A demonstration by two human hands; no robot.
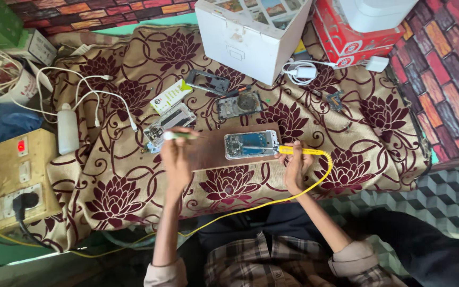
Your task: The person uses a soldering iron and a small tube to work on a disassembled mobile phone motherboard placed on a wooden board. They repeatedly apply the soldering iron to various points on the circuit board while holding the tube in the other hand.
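- Landmark: brown work board (208, 151), lying on the floral cloth (346, 122) in front of the person.
- Opened phone (251, 144) lies flat on the board's right half, insides up. Long axis runs left-right across the view, parallel to the board's long edge.
- Right hand (295, 167) sits just off the board's right edge, fingers curled tight around a yellow-handled soldering iron (299, 151). Iron's long axis also runs left-right, roughly in line with the phone; tip points left and meets the phone's right end. Exact contact spot too small to tell.
- Yellow cord (272, 204) leaves the iron's handle end, loops right of the hand, then trails down and left below the board.
- Left hand (177, 158) is at the board's left edge, fingers pinched on a thin green-and-white stick-like tool (179, 136) that lies roughly left-right, tip toward the board. What kind of tool it is, cannot tell.
- Just beyond the board's upper-left corner: another stripped phone body (170, 123). Above the board's top edge: a loose circuit assembly (239, 104).
- Well above the board: white cardboard box (245, 40).
- Far left of the board: socket panel (6, 180) with a black plug in it.
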